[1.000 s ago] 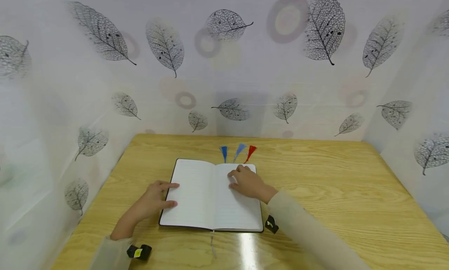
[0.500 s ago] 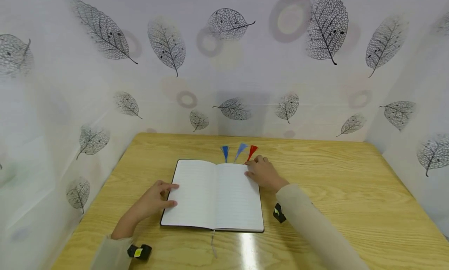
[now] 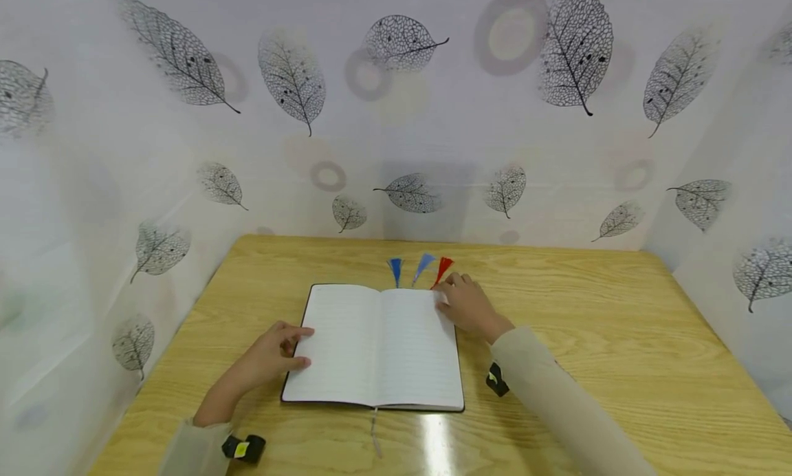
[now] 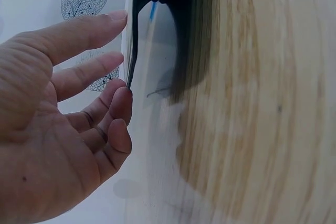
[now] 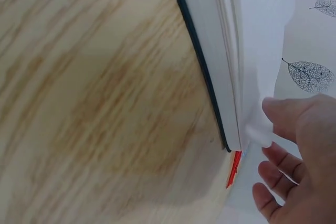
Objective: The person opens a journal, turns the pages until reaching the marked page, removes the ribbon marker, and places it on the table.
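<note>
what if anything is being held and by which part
The right hand seems to pinch the right page by its far outer corner; the left hand just touches the left page near its outer edge.

Pale, leaf-printed walls [image 3: 458, 139] enclose a wood-grained table [image 3: 606, 311] catching a bright streak of light [image 3: 436, 443].

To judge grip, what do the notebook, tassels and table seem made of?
Notebook: apparently matte paper, by its ruled pages; dark cover unclear, edge-on. Tassels: probably thread, soft-looking, by their fanned ends. Table: wood or laminate, by its grain; glossy, by its glare.
</note>
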The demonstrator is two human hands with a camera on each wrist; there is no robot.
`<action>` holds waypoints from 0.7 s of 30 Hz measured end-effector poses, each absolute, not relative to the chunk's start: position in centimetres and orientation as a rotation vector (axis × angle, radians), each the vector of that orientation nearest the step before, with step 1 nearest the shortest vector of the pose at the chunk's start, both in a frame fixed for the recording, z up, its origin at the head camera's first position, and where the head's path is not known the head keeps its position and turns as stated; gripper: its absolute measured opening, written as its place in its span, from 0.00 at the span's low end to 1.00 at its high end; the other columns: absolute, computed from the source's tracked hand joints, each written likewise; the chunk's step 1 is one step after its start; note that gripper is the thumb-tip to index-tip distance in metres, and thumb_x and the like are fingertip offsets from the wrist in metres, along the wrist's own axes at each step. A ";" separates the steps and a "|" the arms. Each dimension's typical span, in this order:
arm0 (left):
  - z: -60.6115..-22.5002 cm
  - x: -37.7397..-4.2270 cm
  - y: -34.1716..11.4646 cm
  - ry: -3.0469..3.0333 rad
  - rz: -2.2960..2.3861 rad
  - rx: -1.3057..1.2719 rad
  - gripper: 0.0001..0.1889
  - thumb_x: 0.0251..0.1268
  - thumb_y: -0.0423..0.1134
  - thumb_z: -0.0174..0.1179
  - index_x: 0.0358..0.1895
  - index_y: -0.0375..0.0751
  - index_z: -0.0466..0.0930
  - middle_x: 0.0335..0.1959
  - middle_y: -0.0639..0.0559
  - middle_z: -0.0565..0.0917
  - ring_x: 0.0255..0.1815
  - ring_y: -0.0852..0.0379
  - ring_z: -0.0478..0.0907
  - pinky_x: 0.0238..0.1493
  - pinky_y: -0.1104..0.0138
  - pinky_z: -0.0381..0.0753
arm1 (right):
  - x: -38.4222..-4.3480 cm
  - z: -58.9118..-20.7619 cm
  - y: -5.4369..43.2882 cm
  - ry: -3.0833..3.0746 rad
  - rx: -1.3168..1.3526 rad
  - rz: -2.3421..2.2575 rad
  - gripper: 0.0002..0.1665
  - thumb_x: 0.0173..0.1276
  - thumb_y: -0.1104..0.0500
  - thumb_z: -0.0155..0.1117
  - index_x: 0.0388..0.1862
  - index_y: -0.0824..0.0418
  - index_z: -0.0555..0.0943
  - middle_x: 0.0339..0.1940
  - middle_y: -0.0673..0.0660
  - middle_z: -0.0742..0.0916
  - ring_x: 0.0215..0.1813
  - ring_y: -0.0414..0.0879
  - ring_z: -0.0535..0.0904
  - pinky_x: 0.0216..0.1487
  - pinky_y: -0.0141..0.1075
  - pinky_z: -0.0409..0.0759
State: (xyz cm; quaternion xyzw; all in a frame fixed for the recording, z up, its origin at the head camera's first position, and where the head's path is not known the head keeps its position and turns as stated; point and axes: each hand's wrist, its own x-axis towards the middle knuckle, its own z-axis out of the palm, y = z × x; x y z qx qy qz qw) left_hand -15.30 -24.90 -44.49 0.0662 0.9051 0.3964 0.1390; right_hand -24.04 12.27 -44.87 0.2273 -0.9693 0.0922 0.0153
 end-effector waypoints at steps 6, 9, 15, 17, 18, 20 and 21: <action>-44.5 -15.3 -24.8 2.623 1.140 0.197 0.28 0.55 0.36 0.70 0.61 0.36 0.76 0.41 0.45 0.69 0.38 0.53 0.65 0.31 0.70 0.67 | -23.9 -44.9 12.2 -2.916 0.627 0.379 0.09 0.68 0.58 0.64 0.45 0.58 0.84 0.41 0.56 0.83 0.42 0.50 0.79 0.43 0.42 0.79; -44.5 -15.3 -24.8 2.618 1.139 0.187 0.29 0.55 0.36 0.70 0.62 0.36 0.75 0.42 0.45 0.69 0.39 0.53 0.66 0.31 0.70 0.67 | -23.7 -44.7 12.3 -2.947 0.562 0.549 0.09 0.69 0.56 0.62 0.42 0.58 0.84 0.38 0.54 0.83 0.35 0.45 0.79 0.33 0.36 0.78; -44.5 -15.2 -24.8 2.601 1.158 0.184 0.29 0.55 0.37 0.70 0.62 0.37 0.75 0.42 0.45 0.69 0.39 0.53 0.66 0.31 0.70 0.67 | -23.1 -43.7 13.3 -3.000 0.484 1.212 0.17 0.73 0.55 0.57 0.53 0.64 0.80 0.37 0.59 0.85 0.33 0.45 0.78 0.32 0.36 0.77; -44.4 -15.2 -24.9 2.597 1.169 0.197 0.28 0.56 0.38 0.70 0.62 0.37 0.75 0.43 0.45 0.69 0.40 0.53 0.66 0.32 0.71 0.68 | -22.9 -43.3 13.7 -2.962 0.526 1.420 0.19 0.75 0.55 0.53 0.55 0.68 0.78 0.35 0.61 0.83 0.31 0.46 0.78 0.32 0.39 0.79; -44.4 -15.2 -25.0 2.593 1.178 0.204 0.28 0.56 0.38 0.69 0.61 0.36 0.75 0.43 0.45 0.69 0.40 0.53 0.66 0.32 0.71 0.68 | -22.7 -43.2 13.9 -2.938 0.543 1.536 0.21 0.77 0.55 0.50 0.57 0.69 0.76 0.35 0.61 0.82 0.30 0.45 0.79 0.33 0.41 0.79; -44.3 -15.1 -25.2 2.592 1.190 0.212 0.27 0.57 0.39 0.69 0.61 0.36 0.76 0.43 0.45 0.70 0.40 0.53 0.67 0.33 0.71 0.69 | -22.3 -43.1 14.1 -2.880 0.567 1.754 0.25 0.79 0.53 0.46 0.61 0.72 0.73 0.34 0.59 0.81 0.30 0.44 0.79 0.34 0.40 0.80; -44.3 -15.1 -25.3 2.591 1.195 0.214 0.27 0.57 0.39 0.69 0.61 0.36 0.76 0.43 0.45 0.70 0.40 0.53 0.67 0.33 0.71 0.69 | -22.1 -43.0 14.0 -2.849 0.567 1.855 0.26 0.79 0.53 0.44 0.62 0.72 0.71 0.35 0.58 0.80 0.31 0.42 0.79 0.35 0.38 0.80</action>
